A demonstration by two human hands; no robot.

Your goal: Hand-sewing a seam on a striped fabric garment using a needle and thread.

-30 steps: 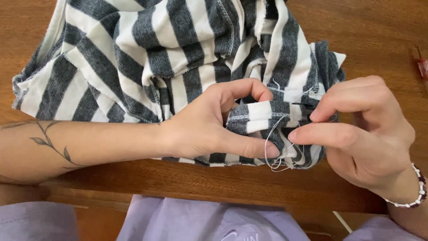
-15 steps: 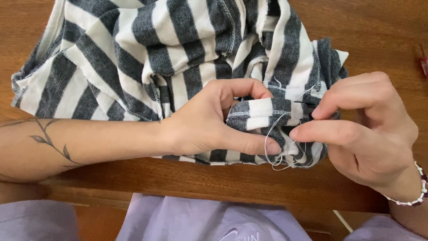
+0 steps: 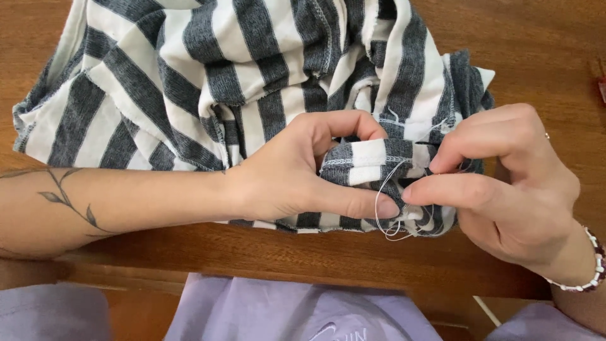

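Note:
A grey-and-white striped garment (image 3: pixel 208 88) lies bunched on a wooden table (image 3: pixel 543 57). My left hand (image 3: pixel 297 170) pinches a folded edge of the fabric between thumb and curled fingers. My right hand (image 3: pixel 499 183) is closed at the same fold, fingertips pressed together beside the left thumb. A loop of white thread (image 3: pixel 386 208) hangs from the fabric between the two hands. Whether a needle sits in the right fingers cannot be told.
The table's front edge (image 3: pixel 303 265) runs just below my hands, with lilac clothing (image 3: pixel 284 312) on my lap beneath it. A small red object (image 3: pixel 601 88) shows at the right border. A beaded bracelet (image 3: pixel 590 268) circles my right wrist.
Both hands stay on the fold. The right fingertips have shifted slightly, and the thread loop has changed shape a little.

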